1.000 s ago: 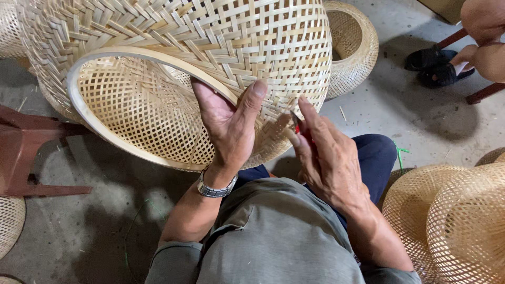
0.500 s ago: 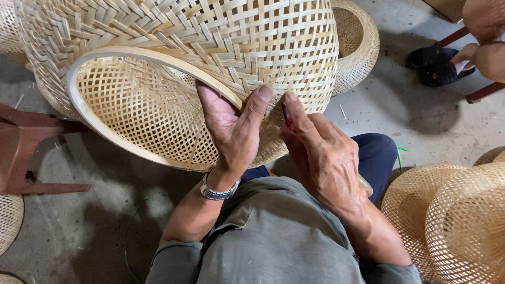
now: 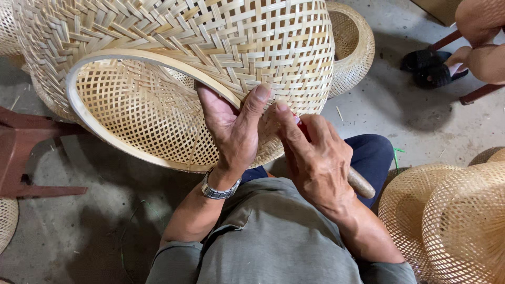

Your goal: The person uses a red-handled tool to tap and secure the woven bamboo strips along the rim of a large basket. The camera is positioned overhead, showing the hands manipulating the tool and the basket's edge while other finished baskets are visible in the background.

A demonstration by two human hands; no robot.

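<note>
A large woven bamboo basket [image 3: 210, 47] lies tilted on my lap, its open mouth and wooden rim [image 3: 121, 58] turned toward me. My left hand [image 3: 231, 126] grips the rim at its lower right, fingers inside and thumb pressed on the outer weave. My right hand [image 3: 315, 158] sits just beside it, shut on a tool with a wooden handle [image 3: 360, 183] and a red part near the fingertips. The forefinger of the right hand presses against the weave by the left thumb. The tool's tip is hidden.
A smaller woven basket [image 3: 352, 47] stands behind the big one. Two finer-mesh baskets [image 3: 447, 221] lie at the lower right. A dark red stool [image 3: 26, 158] is at the left. Another person's legs and black sandals [image 3: 428, 68] are at the top right on the concrete floor.
My right hand has moved up and left with the tool until it meets the weave next to my left thumb. The left hand has shifted slightly along the rim.
</note>
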